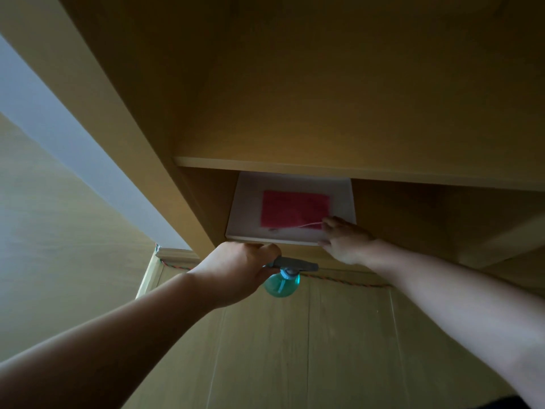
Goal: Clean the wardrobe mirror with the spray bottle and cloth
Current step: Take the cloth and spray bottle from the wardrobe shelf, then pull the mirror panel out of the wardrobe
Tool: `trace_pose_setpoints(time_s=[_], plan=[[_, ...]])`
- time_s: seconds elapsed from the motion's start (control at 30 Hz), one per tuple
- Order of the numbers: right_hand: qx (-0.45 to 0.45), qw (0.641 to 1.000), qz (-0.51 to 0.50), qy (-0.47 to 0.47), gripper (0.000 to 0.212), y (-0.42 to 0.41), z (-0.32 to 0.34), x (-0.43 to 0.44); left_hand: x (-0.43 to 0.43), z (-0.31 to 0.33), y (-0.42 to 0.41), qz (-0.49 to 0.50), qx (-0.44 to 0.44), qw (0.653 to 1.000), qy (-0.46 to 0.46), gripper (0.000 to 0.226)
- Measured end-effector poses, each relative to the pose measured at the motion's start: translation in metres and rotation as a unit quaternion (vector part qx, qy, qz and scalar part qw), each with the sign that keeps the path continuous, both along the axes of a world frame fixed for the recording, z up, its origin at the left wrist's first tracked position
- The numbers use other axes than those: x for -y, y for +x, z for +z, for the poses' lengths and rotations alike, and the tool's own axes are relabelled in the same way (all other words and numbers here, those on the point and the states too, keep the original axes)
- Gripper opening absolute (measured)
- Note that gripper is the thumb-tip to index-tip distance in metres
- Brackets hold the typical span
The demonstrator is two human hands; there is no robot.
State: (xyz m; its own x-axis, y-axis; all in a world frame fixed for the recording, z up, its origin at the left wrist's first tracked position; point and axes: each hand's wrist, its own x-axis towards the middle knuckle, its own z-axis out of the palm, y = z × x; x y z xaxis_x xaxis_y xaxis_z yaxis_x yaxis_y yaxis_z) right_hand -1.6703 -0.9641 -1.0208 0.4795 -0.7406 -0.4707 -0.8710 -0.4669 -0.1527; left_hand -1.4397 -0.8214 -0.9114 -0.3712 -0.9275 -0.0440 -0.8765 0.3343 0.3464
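A teal spray bottle (281,286) with a grey trigger head hangs below the wardrobe's lower compartment, and my left hand (236,271) grips it at the head. A pink cloth (293,209) lies flat in a white tray (244,214) inside that compartment. My right hand (343,242) rests on the tray's front right corner, its fingertips touching the cloth's near right corner beside a thin pale string. No mirror is in sight.
A wooden shelf board (324,168) runs just above the tray. The wardrobe's side panel (165,160) slants down on the left. Below are pale wooden door panels (295,349) edged with a twisted cord (339,280). A light wall (44,137) is far left.
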Motion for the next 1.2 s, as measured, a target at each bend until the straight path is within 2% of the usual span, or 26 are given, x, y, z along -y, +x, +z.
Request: trace_pose_setpoints(time_s=[0.1, 0.17, 0.2, 0.3, 0.43, 0.57, 0.7, 0.9, 1.0, 1.2], plan=[[0.113, 0.993, 0.021, -0.034, 0.038, -0.001, 0.023, -0.011, 0.001, 0.002, -0.003, -0.008, -0.025, 1.0, 0.008, 0.022], [0.199, 0.975, 0.058, -0.076, 0.021, -0.003, 0.039, -0.024, 0.003, 0.004, -0.005, -0.024, -0.041, 0.999, -0.001, 0.022], [0.235, 0.965, 0.065, -0.097, 0.019, -0.005, 0.048, -0.031, 0.004, 0.006, -0.007, -0.031, -0.042, 0.999, -0.008, 0.022], [0.312, 0.941, 0.038, -0.127, 0.02, -0.007, 0.074, -0.05, 0.007, 0.01, -0.015, -0.051, -0.04, 0.998, -0.017, 0.021], [0.391, 0.905, 0.016, -0.167, 0.035, -0.011, 0.107, -0.074, 0.007, 0.016, -0.025, -0.071, -0.036, 0.997, -0.007, 0.025], [0.45, 0.864, 0.043, -0.223, 0.023, -0.016, 0.142, -0.093, 0.004, 0.027, -0.037, -0.099, -0.06, 0.993, -0.017, 0.021], [0.516, 0.817, 0.013, -0.258, 0.024, -0.018, 0.173, -0.101, 0.002, 0.042, -0.05, -0.153, -0.118, 0.98, -0.037, 0.018], [0.545, 0.774, -0.008, -0.322, 0.029, -0.024, 0.219, -0.086, 0.004, 0.082, -0.057, -0.164, -0.18, 0.968, -0.056, 0.015], [0.539, 0.777, -0.007, -0.326, 0.03, -0.033, 0.243, -0.075, 0.006, 0.112, -0.059, -0.188, -0.194, 0.961, -0.065, 0.015], [0.538, 0.778, -0.021, -0.324, 0.046, -0.041, 0.303, -0.062, 0.014, 0.196, -0.059, -0.184, -0.185, 0.963, -0.07, 0.018]])
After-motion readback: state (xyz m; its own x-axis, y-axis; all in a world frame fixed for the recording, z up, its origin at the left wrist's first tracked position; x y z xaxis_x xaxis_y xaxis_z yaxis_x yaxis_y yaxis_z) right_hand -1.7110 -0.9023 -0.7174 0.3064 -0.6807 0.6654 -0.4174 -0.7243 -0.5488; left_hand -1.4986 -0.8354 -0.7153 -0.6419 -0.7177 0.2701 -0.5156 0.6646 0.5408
